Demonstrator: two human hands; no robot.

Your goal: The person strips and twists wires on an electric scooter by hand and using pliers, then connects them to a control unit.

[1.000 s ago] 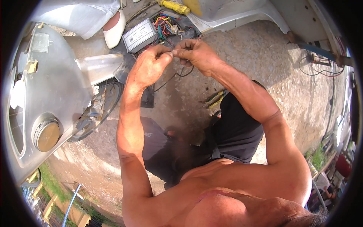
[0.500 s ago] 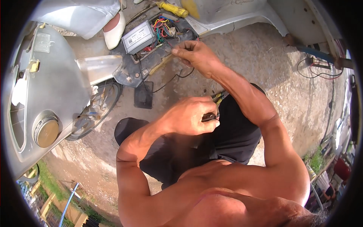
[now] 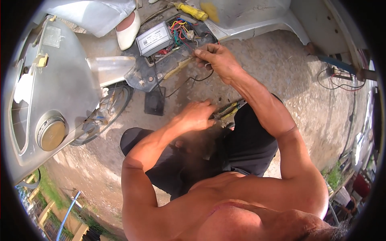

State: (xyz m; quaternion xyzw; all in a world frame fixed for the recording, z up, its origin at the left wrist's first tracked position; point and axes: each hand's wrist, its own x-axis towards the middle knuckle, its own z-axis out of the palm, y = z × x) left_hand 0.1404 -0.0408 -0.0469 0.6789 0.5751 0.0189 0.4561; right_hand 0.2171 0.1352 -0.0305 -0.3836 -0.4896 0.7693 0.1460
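Observation:
My right hand [image 3: 220,62] is closed in a pinch at the edge of the open electrics compartment, on a thin wire [image 3: 192,49] that runs out of the wiring. Lower and to the left, my left hand [image 3: 196,115] hangs over my lap with its fingers curled; what they hold, if anything, is hidden. Just right of its fingertips lies a yellow-and-black hand tool [image 3: 229,110], perhaps pliers. Inside the compartment sit a silver control box [image 3: 154,39] and a tangle of coloured wires [image 3: 181,31].
A yellow-handled screwdriver [image 3: 192,11] rests behind the compartment. On the ground lie a dark flat plate [image 3: 155,102] and a black cable [image 3: 183,85]. A grey vehicle panel [image 3: 68,76] and a wheel [image 3: 116,110] stand at left. Someone's white shoe [image 3: 128,34] is close by.
My left hand has moved left and slightly away from me, uncovering more of the yellow-and-black tool. The dark object seen in it earlier is out of sight. My right hand keeps its pinch.

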